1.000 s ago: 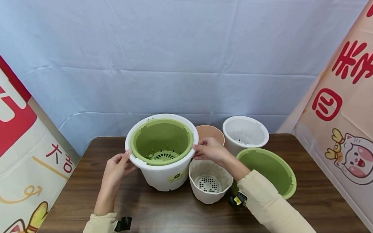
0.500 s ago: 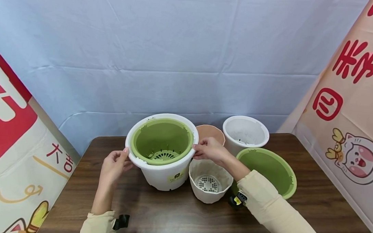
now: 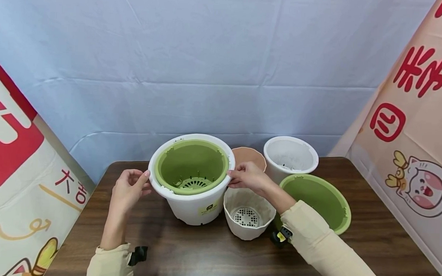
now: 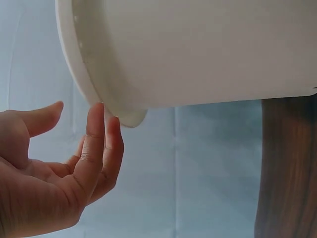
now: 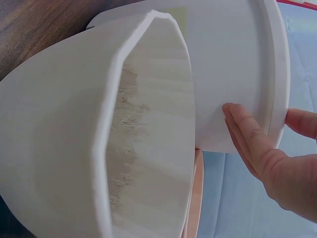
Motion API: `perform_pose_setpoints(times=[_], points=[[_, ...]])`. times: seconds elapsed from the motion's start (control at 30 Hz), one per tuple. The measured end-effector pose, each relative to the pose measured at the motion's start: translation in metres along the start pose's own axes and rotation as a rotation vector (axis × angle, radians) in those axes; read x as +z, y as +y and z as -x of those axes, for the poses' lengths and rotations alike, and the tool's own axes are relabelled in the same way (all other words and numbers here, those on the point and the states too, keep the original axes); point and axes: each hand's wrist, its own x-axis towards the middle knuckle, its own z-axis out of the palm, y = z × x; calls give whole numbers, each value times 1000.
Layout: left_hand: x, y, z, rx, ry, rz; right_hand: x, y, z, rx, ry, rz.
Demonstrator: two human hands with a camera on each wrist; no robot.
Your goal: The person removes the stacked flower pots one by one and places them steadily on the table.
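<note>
A large white flowerpot [image 3: 183, 212] stands on the wooden table with a smaller green flowerpot [image 3: 191, 157] nested inside it. At its left, my left hand [image 3: 127, 191] has loosely bent fingers close to the rim. In the left wrist view the thumb [image 4: 47, 119] is apart from the rim, and the hand holds nothing. My right hand [image 3: 250, 178] pinches the rim on the right; the right wrist view shows its thumb [image 5: 302, 123] on the rim's edge and its fingers [image 5: 247, 131] against the outer wall below.
Beneath my right hand sits a faceted cream flowerpot [image 3: 246, 232] with a perforated bottom. Behind it is a terracotta-coloured pot [image 3: 247, 155]. Another white pot [image 3: 291, 150] stands at the back right, and a green pot [image 3: 315, 194] is tilted in front of it.
My left hand has drawn back leftward and slightly up from the white flowerpot's rim, its thumb coming off. The right hand and the pots stay in place.
</note>
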Motion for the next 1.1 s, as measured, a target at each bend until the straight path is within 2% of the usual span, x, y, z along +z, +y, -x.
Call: perform_pose_setpoints(times=[0.17, 0.33, 0.5, 0.77, 1.1], points=[[-2, 6, -2, 27, -14, -78, 0, -1, 0, 5, 0, -2], [-5, 12, -5, 46, -56, -164, 0, -2, 0, 3, 5, 1], [-6, 18, -9, 55, -97, -194, 1, -3, 0, 5, 5, -1], [-3, 25, -15, 59, -142, -295, 1, -2, 0, 10, 5, -1], [3, 27, -24, 119, -157, -405, 1, 0, 0, 14, 7, 2]])
